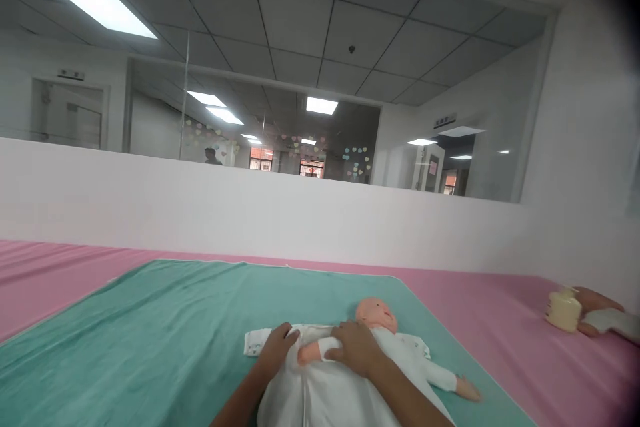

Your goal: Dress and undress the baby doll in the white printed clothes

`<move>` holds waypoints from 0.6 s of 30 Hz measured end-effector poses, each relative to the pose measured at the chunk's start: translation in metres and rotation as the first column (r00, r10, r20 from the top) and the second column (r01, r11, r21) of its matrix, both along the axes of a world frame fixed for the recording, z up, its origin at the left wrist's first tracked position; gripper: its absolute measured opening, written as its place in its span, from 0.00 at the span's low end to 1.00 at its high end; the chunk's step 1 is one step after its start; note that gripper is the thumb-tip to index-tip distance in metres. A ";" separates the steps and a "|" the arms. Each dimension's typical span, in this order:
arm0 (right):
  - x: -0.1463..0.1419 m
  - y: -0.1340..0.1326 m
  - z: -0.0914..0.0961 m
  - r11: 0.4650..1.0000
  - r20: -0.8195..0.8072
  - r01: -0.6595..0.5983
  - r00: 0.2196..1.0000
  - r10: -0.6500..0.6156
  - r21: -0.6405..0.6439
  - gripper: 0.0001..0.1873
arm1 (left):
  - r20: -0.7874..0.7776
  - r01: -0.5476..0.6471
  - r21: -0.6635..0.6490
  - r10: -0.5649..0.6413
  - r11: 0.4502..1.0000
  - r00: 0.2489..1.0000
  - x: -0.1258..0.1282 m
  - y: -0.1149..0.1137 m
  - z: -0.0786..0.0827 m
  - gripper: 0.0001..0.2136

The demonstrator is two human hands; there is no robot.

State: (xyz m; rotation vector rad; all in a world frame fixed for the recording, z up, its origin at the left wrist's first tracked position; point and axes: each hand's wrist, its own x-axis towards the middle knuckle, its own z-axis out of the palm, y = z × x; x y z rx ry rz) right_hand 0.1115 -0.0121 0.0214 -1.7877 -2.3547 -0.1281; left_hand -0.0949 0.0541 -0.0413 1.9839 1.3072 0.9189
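A baby doll point(376, 313) in white clothing lies on its back on a teal cloth, head away from me. A white baby shirt with small printed marks is spread under it; its left sleeve point(255, 341) sticks out flat on the cloth. My left hand point(277, 349) is closed on the shirt's edge beside that sleeve. Across the doll's chest lies my right hand point(357, 347), its fingers around the sleeved upper part of the doll's arm point(311, 353). That arm's bare hand points toward my left hand. The other doll arm point(467, 387) stretches out to the right.
The teal cloth point(200, 320) covers part of a pink padded surface point(465, 293). At the far right stand a cream pump bottle point(564, 309) and, beside it, another doll-like form point(600, 310), partly cut off. A white wall with a wide window point(280, 127) rises behind.
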 end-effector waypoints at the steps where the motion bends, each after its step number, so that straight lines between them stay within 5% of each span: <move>1: -0.002 0.003 -0.003 1.000 -0.013 -0.001 1.000 0.001 -0.002 0.18 | 0.040 0.006 -0.004 -0.006 1.000 0.999 0.001 0.000 0.002 0.12; 6: -0.006 0.016 -0.007 0.999 -0.025 0.030 0.999 -0.030 -0.014 0.16 | 0.226 0.021 -0.042 -0.011 0.999 0.974 0.015 -0.025 0.023 0.12; 11: -0.012 0.022 -0.006 0.995 -0.007 0.095 0.995 -0.095 -0.038 0.18 | 0.582 0.269 -0.205 -0.104 0.941 0.806 0.029 -0.052 0.043 0.16; 15: -0.020 0.019 -0.006 0.997 -0.068 0.033 0.997 -0.038 -0.074 0.13 | 0.559 0.273 -0.130 -0.157 0.953 0.814 0.035 -0.048 0.031 0.18; 18: -0.006 0.003 -0.001 1.000 -0.234 0.015 0.972 -0.012 0.011 0.14 | 0.520 0.236 -0.145 -0.129 0.961 0.844 0.036 -0.040 0.016 0.18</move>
